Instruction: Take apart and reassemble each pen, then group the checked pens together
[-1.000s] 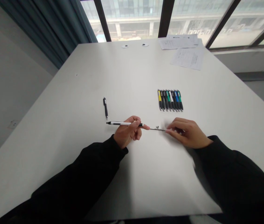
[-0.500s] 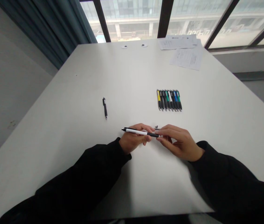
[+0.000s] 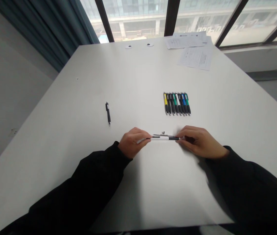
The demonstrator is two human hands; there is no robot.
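A white-and-black pen barrel [image 3: 164, 138] lies level between my hands, its left end in my left hand [image 3: 133, 142] and its black section in the fingers of my right hand [image 3: 197, 141]. A thin black rod, probably the pen's refill [image 3: 164, 135], runs just above the barrel, and my right fingers seem to hold it too. A small grey pen part [image 3: 163, 133] sits on the table just beyond the barrel. A complete black pen [image 3: 108, 113] lies to the left, away from both hands.
A tight row of several yellow, black, green, white and blue pens [image 3: 177, 103] lies on the white table [image 3: 80, 98] beyond my right hand. Papers [image 3: 196, 57] lie at the far edge, near two small round discs [image 3: 138, 45]. Windows and a curtain stand behind.
The hands have come together, and the barrel has moved from my left hand's grip to span both hands. The thin black rod now lies alongside the barrel.
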